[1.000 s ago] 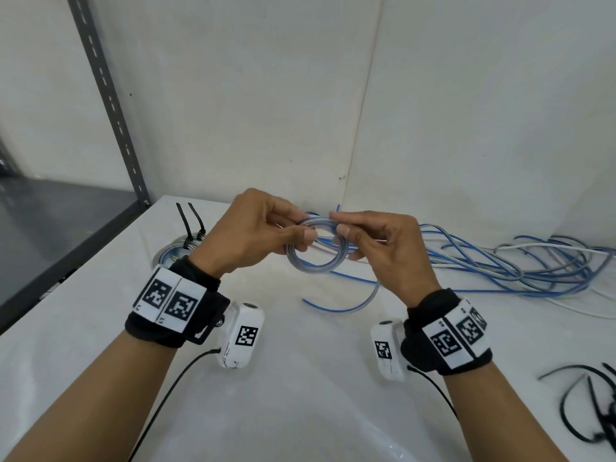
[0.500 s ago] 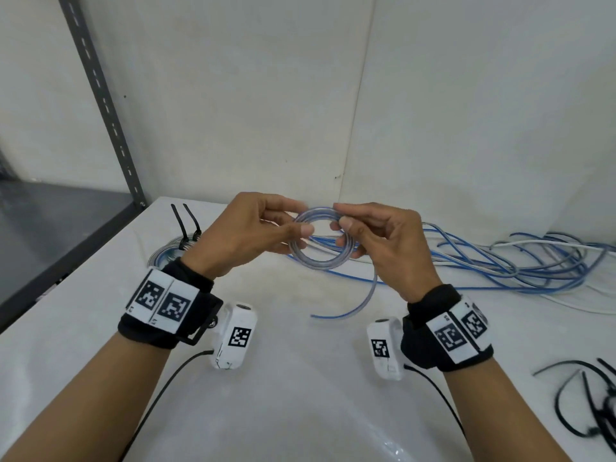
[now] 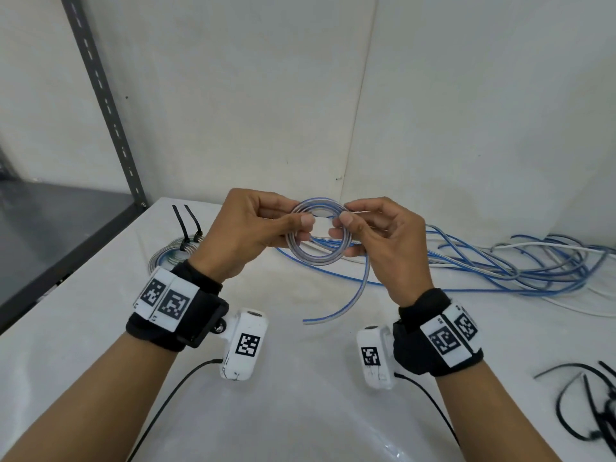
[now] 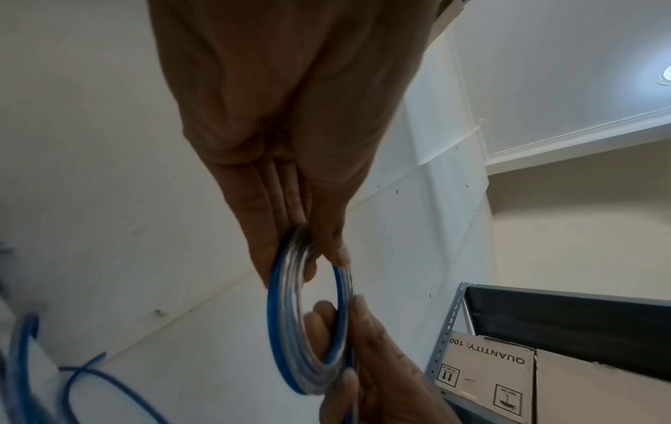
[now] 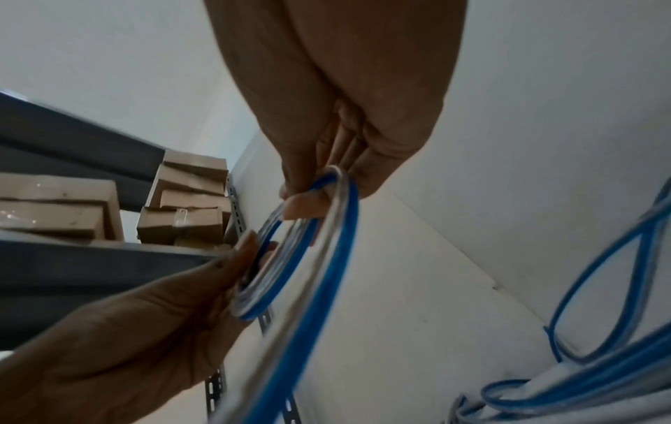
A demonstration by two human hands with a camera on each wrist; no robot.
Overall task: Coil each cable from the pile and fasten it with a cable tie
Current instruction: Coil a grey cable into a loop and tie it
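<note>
A small coil of clear-and-blue cable is held upright above the white table, between both hands. My left hand pinches its left side with thumb and fingers; my right hand pinches its right side. The loose tail hangs from the right hand down to the table. The left wrist view shows the coil edge-on, my left hand gripping its top. In the right wrist view my right hand grips the coil and the outer loop. The cable pile lies at the right.
A finished coil with black cable ties lies at the back left of the table. Loose black cable ties lie at the right edge. A grey shelf upright stands at the left, and white walls close the back.
Both hands have lifted the coil a little higher. The free tail has grown shorter and swung under the right hand as another turn joined the coil.
</note>
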